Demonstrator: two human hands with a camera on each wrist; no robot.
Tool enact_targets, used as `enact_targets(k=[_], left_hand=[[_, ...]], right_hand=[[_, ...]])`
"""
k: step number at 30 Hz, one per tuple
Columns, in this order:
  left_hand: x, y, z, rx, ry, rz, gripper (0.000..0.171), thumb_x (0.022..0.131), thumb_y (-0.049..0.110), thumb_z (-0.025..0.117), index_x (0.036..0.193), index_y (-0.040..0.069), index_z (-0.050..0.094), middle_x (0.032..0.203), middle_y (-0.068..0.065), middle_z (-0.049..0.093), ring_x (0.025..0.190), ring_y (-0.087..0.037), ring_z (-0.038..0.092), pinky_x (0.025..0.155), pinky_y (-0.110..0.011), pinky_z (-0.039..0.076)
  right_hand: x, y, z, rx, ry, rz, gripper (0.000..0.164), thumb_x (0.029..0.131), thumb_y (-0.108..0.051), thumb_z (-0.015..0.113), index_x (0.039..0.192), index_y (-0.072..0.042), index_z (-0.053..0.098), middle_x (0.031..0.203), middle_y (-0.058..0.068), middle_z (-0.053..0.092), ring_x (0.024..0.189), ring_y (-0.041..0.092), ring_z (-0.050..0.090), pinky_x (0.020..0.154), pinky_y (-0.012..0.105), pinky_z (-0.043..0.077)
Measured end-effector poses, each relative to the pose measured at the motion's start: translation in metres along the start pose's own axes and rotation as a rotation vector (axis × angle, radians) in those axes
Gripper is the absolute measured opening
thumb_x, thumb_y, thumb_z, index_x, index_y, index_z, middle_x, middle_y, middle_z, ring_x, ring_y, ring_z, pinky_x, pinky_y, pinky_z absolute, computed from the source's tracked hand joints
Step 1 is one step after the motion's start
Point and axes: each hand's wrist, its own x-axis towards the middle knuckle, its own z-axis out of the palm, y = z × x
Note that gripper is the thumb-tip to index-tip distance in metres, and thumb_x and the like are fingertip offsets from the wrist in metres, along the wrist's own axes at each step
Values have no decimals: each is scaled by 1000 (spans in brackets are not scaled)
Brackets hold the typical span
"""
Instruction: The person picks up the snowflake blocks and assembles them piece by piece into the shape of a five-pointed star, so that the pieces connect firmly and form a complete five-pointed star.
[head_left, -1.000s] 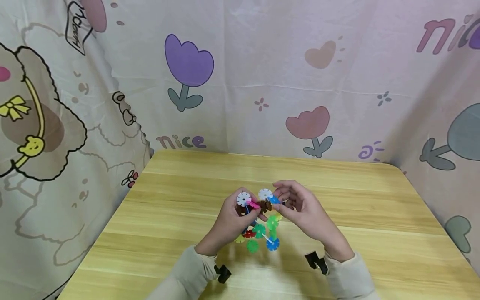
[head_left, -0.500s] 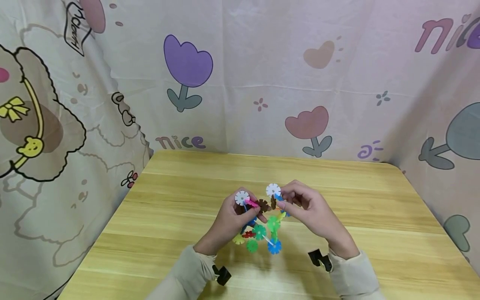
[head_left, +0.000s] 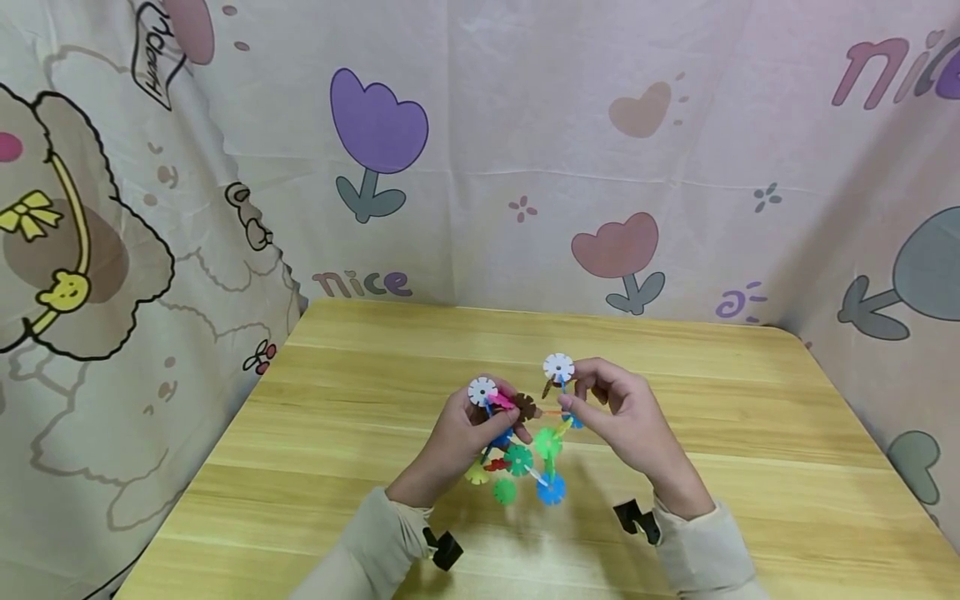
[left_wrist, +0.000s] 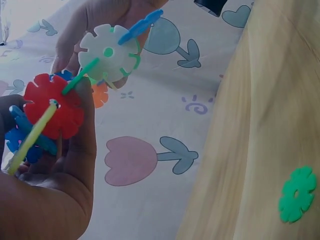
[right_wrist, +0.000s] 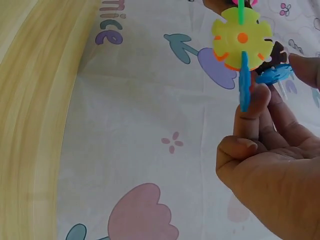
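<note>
My left hand [head_left: 472, 429] grips a many-coloured structure of notched plastic snowflake discs, its thumb near a brown disc [head_left: 525, 407] and a pink disc [head_left: 501, 402]. A white disc [head_left: 482, 392] stands above that thumb. Between thumb and fingers my right hand [head_left: 630, 421] pinches a blue disc [right_wrist: 275, 74] on the structure's right side. Joined there are another white disc [head_left: 558, 367] and a second brown disc [head_left: 548, 387]. Below hang green discs [head_left: 548, 442] and a lower blue disc [head_left: 551, 489]. The left hand's fingers hide part of the structure; a red disc [left_wrist: 52, 106] shows beside them.
A loose green disc [head_left: 505, 492] lies on the wooden table [head_left: 360, 375] below the structure. Patterned cloth [head_left: 480, 250] hangs behind the table and at both sides. Black camera mounts [head_left: 444, 550] sit at the wrists.
My right hand has moved slightly right, carrying the right-hand white disc up and right. The two brown discs, close together earlier, now stand apart. The left hand stays nearly in place.
</note>
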Motion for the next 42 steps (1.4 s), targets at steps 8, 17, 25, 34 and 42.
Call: enact_targets(k=[8,17,25,34,42], left_hand=[[-1,1,0,20,13,3,23,103,5,62,123,-3,55,104,-14,68,83,-18,73,79,-30,61],[0,1,1,59,52,32,24,102,4,63,123,-4,55,97,-17,68,81,-18,72,79,-31,62],[1,1,1,85,68,62,22,100,4,67,119,-4,59,98,-16,69,80,-19,72,76,-32,62],[-1,4,3,83,82,69,20,98,1,70,114,-5,62,103,-18,69,81,-20,73,79,-38,63],[-3,6,4,100,96,104,18,96,0,71,112,-5,64,101,-19,70,81,-21,74,78,-40,63]], right_hand=[[-2,-2,2,-79,-40,119,19,93,-9,79,108,-17,70,92,-1,70,88,20,57,76,34,41],[-3,-3,-1,-95,-80,139,18,91,-13,81,105,-18,71,101,-5,73,101,21,61,87,36,42],[-3,-5,4,-76,-70,128,15,92,-12,81,101,-16,70,96,-4,73,98,21,63,90,40,46],[-2,-11,17,-34,36,188,13,93,-16,80,91,-12,68,87,-2,74,97,21,63,97,46,44],[-2,-12,16,8,40,198,14,92,-14,81,86,-9,69,84,4,73,95,23,63,98,39,46]])
